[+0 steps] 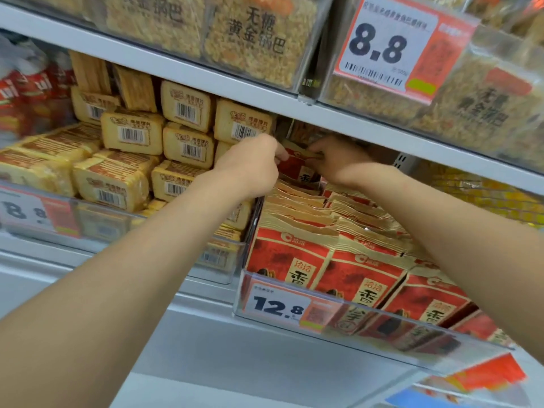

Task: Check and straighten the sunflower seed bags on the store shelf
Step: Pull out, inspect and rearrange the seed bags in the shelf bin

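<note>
At the back of the middle shelf, under the low grey edge of the upper shelf [368,125], both hands reach into a shaded gap. Yellow snack packs [132,134] with barcode labels are piled unevenly just to the left, some flat and some on end. A clear divider [253,228] stands between them and the red bags. Red packets [26,95] sit blurred at the far left. A clear front guard [412,343] runs along the shelf lip and carries a price tag reading 12.8 [279,306]. Higher up, a bigger tag reading 8.8 [382,45] hangs before packs of rice crust [250,33].

The sunflower seed bags [338,260] fill the section right of the divider. They stand in close rows from the front guard to the back, red with tan top seals and a yellow label with dark characters. The front ones lean forward against the guard, and their tops overlap like shingles.

The rearmost bag [297,163] stands taller than those before it. The left hand [253,163] has its fingers curled and pinches that bag's top edge from the left. The right hand [338,160], partly in shadow, curls its fingers over the same edge from the right. Both forearms cross above the rows.
</note>
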